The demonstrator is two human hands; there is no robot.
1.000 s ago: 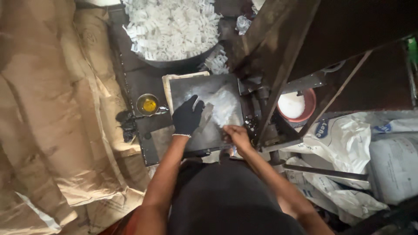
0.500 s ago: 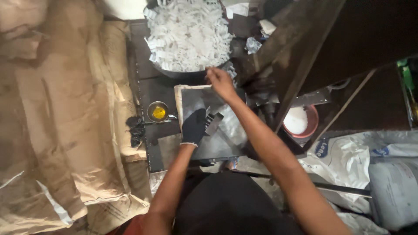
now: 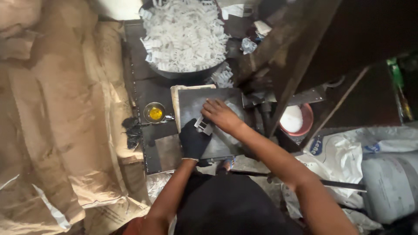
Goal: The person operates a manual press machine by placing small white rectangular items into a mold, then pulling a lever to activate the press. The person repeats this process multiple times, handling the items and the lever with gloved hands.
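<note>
Right hand [image 3: 220,115] back from the pan of white pieces [image 3: 185,37], fingers flat on the dark plate [image 3: 226,146]; gloved left hand [image 3: 193,140] grasps a small metal piece [image 3: 203,125].

A small, dim workshop, shown by the dark metal work plate [image 3: 213,126] at centre, a heaped pan of white plastic parts [image 3: 185,35] at top, brown sacks [image 3: 56,113] along the left, and filled white bags [image 3: 370,165] at lower right.
</note>
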